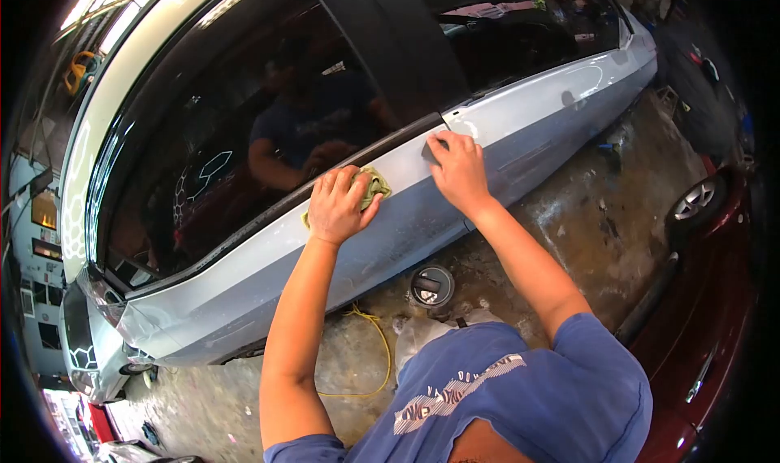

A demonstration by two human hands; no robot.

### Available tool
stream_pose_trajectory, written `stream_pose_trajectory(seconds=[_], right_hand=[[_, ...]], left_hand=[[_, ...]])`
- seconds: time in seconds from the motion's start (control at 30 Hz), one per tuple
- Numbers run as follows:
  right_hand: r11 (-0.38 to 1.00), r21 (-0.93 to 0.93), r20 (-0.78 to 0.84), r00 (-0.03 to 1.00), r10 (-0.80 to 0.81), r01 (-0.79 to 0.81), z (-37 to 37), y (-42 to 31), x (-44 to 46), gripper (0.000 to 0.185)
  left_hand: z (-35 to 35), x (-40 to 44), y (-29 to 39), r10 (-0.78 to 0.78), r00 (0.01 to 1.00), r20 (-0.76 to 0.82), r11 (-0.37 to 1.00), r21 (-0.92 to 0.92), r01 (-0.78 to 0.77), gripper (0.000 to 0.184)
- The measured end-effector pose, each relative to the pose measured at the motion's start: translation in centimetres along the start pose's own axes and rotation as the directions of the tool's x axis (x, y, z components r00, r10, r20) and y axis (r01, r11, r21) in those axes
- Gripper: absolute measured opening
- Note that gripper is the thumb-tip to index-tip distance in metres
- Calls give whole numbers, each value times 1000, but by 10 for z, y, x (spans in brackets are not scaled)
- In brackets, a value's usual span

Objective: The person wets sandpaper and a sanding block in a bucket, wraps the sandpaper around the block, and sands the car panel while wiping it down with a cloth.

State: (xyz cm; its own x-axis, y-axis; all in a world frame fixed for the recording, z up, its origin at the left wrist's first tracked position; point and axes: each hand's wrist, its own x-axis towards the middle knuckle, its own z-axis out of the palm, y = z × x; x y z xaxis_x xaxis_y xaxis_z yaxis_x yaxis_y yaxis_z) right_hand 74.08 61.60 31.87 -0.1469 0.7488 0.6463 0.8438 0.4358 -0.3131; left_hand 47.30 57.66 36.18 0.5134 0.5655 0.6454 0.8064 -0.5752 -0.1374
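My left hand (335,203) presses a crumpled yellow-green cloth (374,185) against the pale silver car door (406,178), just below the window trim. The fingers are curled over the cloth. To its right, my right hand (459,166) pinches a small dark grey piece, maybe a sanding pad or folded sandpaper (431,152), against the same panel near the gap between the doors. The panel's paint looks dull and hazy around both hands. Dark side window glass (268,113) lies above them and mirrors a person.
On the wet, stained floor stands a round bucket (431,286) with something dark in it. A yellow hose or cord (382,345) curves nearby. A dark red car (707,317) is parked at the right, and another pale car (89,341) at the far left.
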Motion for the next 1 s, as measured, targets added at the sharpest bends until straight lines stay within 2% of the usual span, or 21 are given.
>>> stream_pose_trajectory(seconds=[0.07,0.2,0.4,0.57,0.7,0.8,0.87,0.97,1.0], right_hand=[[999,-16,41,998,-41,42,0,-5,2,44],[999,-41,-86,996,-4,1,-3,18,12,40],[997,-17,12,997,-73,73,-9,23,20,35],[986,73,50,987,-154,150,3,-23,14,35],[939,134,105,938,-331,316,-2,-30,20,46],[943,106,81,942,-326,317,-13,4,27,47],[946,99,119,940,-320,309,-15,17,26,54],[898,144,126,893,-432,415,-4,0,28,55],[868,164,135,861,-490,468,-2,-9,31,55]], left_hand=[[0,1,0,2,1000,-2,1000,3,-2,37],[0,0,-1,1,1000,-2,1000,1,-1,37],[-1,-2,-1,-5,1000,-1,1000,15,5,38],[2,-3,-3,-7,1000,0,1000,3,7,38],[-1,-5,-6,0,1000,6,1000,13,-1,37],[2,-7,-6,-9,1000,-10,1000,6,9,37],[0,-6,-5,-2,999,-48,1000,25,3,37],[2,-7,-5,21,994,-107,998,54,-16,39],[2,-7,-6,8,997,-73,998,56,-4,40]])
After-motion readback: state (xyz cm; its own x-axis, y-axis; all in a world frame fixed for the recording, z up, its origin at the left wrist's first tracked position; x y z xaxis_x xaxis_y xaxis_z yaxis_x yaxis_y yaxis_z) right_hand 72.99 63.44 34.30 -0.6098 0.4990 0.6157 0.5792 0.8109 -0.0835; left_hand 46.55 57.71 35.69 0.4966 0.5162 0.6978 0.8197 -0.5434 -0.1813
